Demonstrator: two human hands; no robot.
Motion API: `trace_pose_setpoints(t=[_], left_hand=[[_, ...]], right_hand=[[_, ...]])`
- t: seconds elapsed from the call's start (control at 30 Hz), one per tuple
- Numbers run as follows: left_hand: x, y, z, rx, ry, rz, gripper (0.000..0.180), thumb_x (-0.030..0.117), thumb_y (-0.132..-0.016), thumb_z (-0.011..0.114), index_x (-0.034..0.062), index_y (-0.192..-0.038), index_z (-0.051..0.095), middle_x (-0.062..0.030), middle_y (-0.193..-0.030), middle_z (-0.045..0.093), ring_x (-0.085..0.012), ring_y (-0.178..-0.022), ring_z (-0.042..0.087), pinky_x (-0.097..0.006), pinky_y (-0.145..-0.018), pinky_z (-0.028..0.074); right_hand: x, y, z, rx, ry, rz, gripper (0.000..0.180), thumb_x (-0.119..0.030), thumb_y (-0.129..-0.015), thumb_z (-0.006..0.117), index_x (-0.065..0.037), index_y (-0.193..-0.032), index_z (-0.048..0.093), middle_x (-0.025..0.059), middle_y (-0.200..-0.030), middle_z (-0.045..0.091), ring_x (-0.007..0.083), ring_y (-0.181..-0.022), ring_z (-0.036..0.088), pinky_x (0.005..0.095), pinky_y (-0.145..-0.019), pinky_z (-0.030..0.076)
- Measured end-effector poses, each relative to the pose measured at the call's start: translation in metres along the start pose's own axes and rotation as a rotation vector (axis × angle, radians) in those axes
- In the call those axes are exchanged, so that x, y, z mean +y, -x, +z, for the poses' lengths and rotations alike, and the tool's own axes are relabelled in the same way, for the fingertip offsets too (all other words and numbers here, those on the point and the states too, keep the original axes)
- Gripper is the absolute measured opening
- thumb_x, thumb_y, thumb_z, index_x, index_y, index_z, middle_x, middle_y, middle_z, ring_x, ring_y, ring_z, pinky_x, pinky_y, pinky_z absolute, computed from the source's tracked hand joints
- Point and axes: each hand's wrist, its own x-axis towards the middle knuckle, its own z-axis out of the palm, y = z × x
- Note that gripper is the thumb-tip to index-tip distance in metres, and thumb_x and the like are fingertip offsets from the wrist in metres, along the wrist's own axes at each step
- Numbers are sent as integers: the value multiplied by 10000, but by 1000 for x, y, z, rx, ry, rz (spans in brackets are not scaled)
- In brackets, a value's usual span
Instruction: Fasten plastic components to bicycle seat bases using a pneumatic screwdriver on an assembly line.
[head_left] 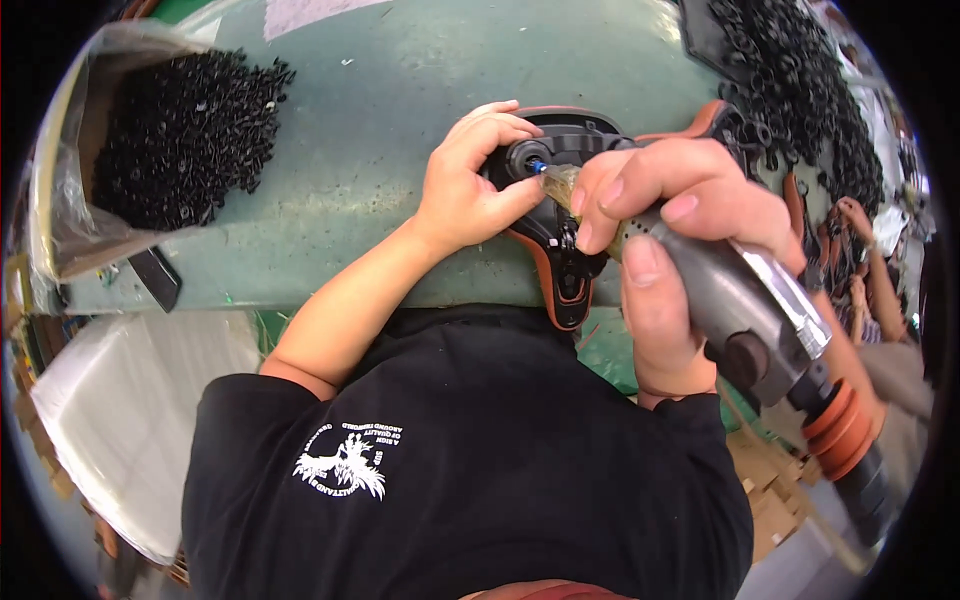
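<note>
A grey power screwdriver (712,290) with an orange collar at its rear end is gripped in my right hand (690,205), its fingers wrapped round the body. Its nose points left, and the blue bit (538,167) is at a round black boss on a black plastic part with orange trim (552,255). Whether the bit sits in a screw is too small to tell. My left hand (465,180) holds that part from its left side, thumb and fingers on either side of the boss. The part rests at the table's near edge, partly hidden behind my right hand.
On the green table (340,190), an open box (75,150) of small black pieces stands at left, beside a dark flat slab (155,278). Black rings (785,60) are heaped at right, where another person's hand (857,222) shows. A white wrapped block (140,410) stands below left.
</note>
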Motion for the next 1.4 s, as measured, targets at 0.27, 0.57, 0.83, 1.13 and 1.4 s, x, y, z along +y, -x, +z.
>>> trace_pose_setpoints(t=[0.27,0.57,0.83,1.13,1.4], left_hand=[[-1,3,-1,97,-22,49,351,174,-700,829,53,-1001,695,-99,-1057,744,-387,-1179,681,-464,-1061,534],[10,8,-4,123,-41,-6,322,180,-738,832,53,-982,664,-144,-1064,712,-417,-1199,648,-478,-1047,524],[8,-15,-127,2,-766,56,334,163,-822,838,50,-1110,713,-131,-1133,711,-362,-1092,656,-449,-974,534],[-41,-57,-222,-85,-1141,119,93,128,-866,773,67,-913,720,-82,-1026,698,-326,-992,642,-445,-875,539],[-39,-64,-209,-190,-1369,-29,171,128,-895,761,72,-1055,735,-106,-1095,717,-344,-1001,659,-446,-883,544]], right_hand=[[24,-15,22,-144,137,47,196,40,-908,623,-46,-1038,504,172,-945,635,263,-771,660,475,-802,582],[44,-27,24,-136,129,27,269,34,-957,636,-34,-1182,506,270,-1127,659,218,-769,651,424,-790,576],[-18,10,-4,112,-158,-125,278,-110,-919,604,-79,-1164,476,178,-1096,587,185,-659,619,386,-650,524],[-19,33,-25,218,-266,-107,279,-33,-942,639,-79,-1153,462,205,-1092,615,217,-665,618,449,-705,566],[-34,45,-51,240,-219,-192,265,-88,-895,612,-109,-1128,489,120,-1073,592,150,-619,631,354,-628,534]])
